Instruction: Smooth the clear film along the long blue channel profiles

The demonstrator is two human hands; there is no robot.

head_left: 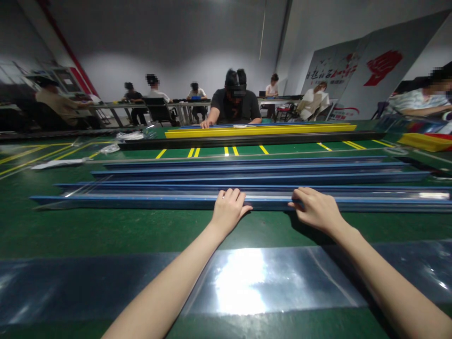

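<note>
A long blue channel strip (141,202) lies across the green table, nearest of several similar blue strips. My left hand (229,207) rests over its near wall, with the fingers bent over the top edge and the thumb out to the right. To the right, my right hand (314,206) has its fingers curled round the same near wall, thumb and fingertips at the edge. Clear film shows in the channel and at its left end. In front of the strips, a wide sheet of clear film (141,278) lies flat under my forearms.
Behind are other blue strips (247,178), a black strip (247,140) and a yellow strip (261,131). A person (236,101) sits opposite, one hand at the strips. Yellow trays (423,141) stand at right; crumpled film (130,136) lies at left.
</note>
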